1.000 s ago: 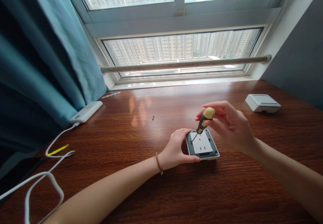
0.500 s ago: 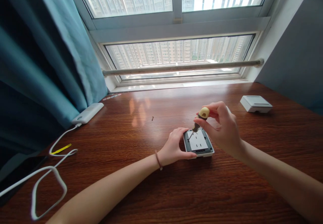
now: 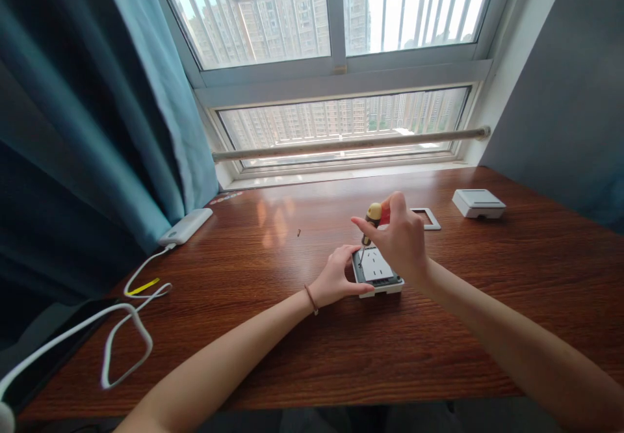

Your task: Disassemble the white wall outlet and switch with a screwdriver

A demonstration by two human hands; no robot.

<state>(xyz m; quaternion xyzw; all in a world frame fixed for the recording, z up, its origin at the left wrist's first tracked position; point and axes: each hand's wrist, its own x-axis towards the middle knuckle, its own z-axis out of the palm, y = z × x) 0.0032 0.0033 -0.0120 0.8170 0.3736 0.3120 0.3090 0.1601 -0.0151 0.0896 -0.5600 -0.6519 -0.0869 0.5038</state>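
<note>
A wall socket (image 3: 376, 265) with a white face and a dark grey frame, set on a white box, lies on the wooden table. My left hand (image 3: 336, 277) grips its left side, thumb along the near edge and fingers at the far left corner. In my right hand (image 3: 402, 231) is a screwdriver (image 3: 372, 217) with a yellow and dark handle, held from above. The shaft slants down to the left side of the socket, where its tip meets a screw hole. My right thumb is stretched away from the handle. The right hand covers the socket's far right corner.
A small screw (image 3: 299, 232) lies left of the socket. Behind my right hand is a white frame (image 3: 431, 220), and farther right a white box (image 3: 478, 203). A white power bank (image 3: 186, 226) with a white cable (image 3: 146, 335) lies by the curtain (image 3: 146, 95).
The view has shifted and tilted. The screwdriver now stands more upright, my right hand has turned with its thumb extended off the handle, and the white frame behind it shows.
</note>
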